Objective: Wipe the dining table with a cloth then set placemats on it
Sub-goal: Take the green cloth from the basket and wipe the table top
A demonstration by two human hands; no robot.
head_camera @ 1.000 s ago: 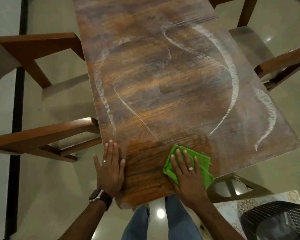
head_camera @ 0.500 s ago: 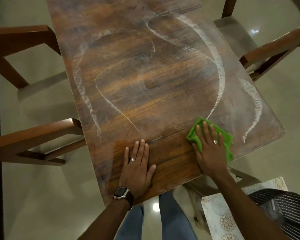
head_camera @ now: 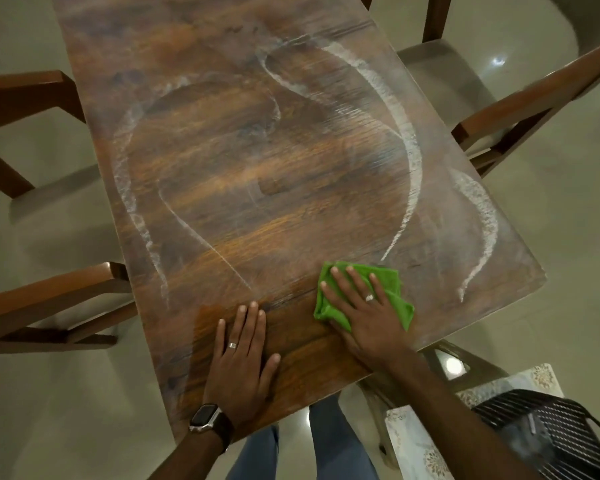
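Head view shows blue jeans legs (head_camera: 340, 441) at the bottom, mostly hidden under the table edge. At the lower right, a dark mesh thing (head_camera: 548, 427) and a patterned mat (head_camera: 416, 448) are cut off by the frame, and the right arm covers part of them, so I cannot tell what the mesh thing is.

Left hand (head_camera: 241, 362) lies flat on the wooden dining table (head_camera: 257, 161) near the bottom middle, fingers straight and close together, holding nothing. A watch (head_camera: 205, 418) is on that wrist.

Right hand (head_camera: 364, 313) presses flat on a green cloth (head_camera: 394, 282), fingers spread. The hand hides the middle of the cloth. The cloth sits on the table just right of the left hand.

Farther up, white curved smears (head_camera: 409, 147) cross the tabletop. Wooden chairs (head_camera: 520, 109) stand at both sides, cut off by the frame edges.
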